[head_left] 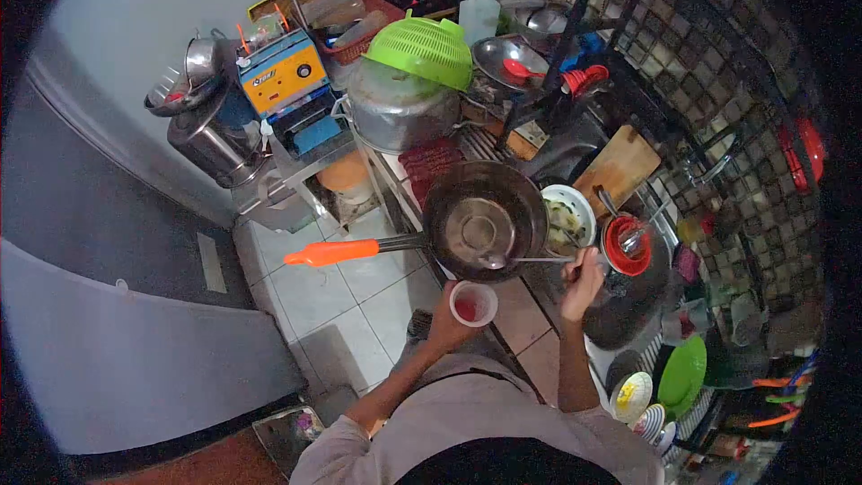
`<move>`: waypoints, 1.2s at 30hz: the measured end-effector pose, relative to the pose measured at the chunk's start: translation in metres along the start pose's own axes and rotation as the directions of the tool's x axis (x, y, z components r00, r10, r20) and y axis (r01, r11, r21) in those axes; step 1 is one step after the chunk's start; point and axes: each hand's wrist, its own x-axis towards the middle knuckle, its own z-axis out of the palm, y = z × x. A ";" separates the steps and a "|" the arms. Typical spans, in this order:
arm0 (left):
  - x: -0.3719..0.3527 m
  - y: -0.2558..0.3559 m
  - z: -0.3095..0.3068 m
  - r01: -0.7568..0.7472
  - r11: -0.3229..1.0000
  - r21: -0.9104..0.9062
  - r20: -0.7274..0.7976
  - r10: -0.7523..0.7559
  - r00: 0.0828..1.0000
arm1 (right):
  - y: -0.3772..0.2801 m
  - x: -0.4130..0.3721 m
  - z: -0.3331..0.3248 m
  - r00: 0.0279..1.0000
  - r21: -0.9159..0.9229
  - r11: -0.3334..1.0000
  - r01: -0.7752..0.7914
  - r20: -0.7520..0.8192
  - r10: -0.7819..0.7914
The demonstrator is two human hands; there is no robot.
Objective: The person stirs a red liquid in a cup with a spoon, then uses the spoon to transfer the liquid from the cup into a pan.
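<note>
Small brown-and-grey tiles covered the wall [664,52] behind the crowded bench [393,164], and pale square tiles made up the floor [377,330] below. On the bench stood a large metal pot [404,112], topped by a bright green colander [420,47]. Nearer the person was a dark, deep pan [519,202], its orange-ended handle [341,251] reaching out to the left over the floor. Just beside the pan sat a white bowl [589,214] with pale greenish food in it, and past that a red container [620,262] with utensils standing in it. A wooden board [621,166] lay behind these.

The right hand [584,287] had its fingers closed around the handle of a metal ladle [543,260], whose bowl end was over the near side of the pan; whether it touched the pan could not be told. The left hand [446,328] had its fingers wrapped around a whitish cup [473,304] of red liquid, held close to the pan's near rim.
</note>
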 end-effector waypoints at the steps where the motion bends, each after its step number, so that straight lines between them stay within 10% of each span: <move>1: 0.000 0.000 0.000 0.000 1.000 0.000 -0.002 0.000 1.000 | 0.009 0.001 -0.003 1.000 -0.043 0.999 0.003 0.022 -0.003; 22: -0.001 0.008 -0.003 0.051 0.998 -0.038 -0.008 -0.051 0.999 | 0.010 0.001 -0.007 0.965 0.281 0.923 -0.261 0.050 0.257; 31: 0.001 -0.004 0.004 0.069 0.974 -0.215 0.042 -0.061 0.997 | -0.017 -0.024 -0.008 0.976 0.191 0.973 -0.131 0.198 0.093; 34: 0.001 0.007 -0.001 0.055 0.998 0.010 0.034 -0.056 0.998 | -0.015 -0.019 -0.010 0.955 0.240 0.970 -0.021 0.291 -0.052; 36: 0.000 0.007 -0.002 0.013 1.000 -0.027 0.031 -0.012 0.999 | -0.015 -0.013 0.000 1.000 0.220 0.975 -0.008 0.003 0.007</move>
